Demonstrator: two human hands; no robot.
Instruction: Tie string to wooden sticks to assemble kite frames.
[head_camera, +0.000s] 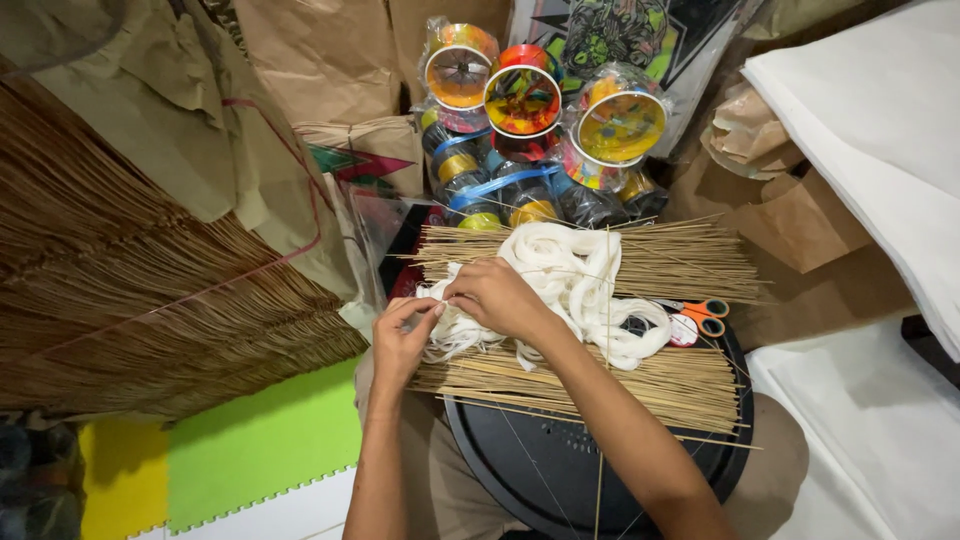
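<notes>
The hank of string (575, 285) under my fingers is creamy white, lying across tan stick bundles (640, 385). My scissors (700, 315) have orange handles. The tray (560, 470) is plain black. The spools (525, 100) behind swirl orange, red, yellow and green (blue bands below). The floor mat (255, 445) is lime green beside yellow.
</notes>
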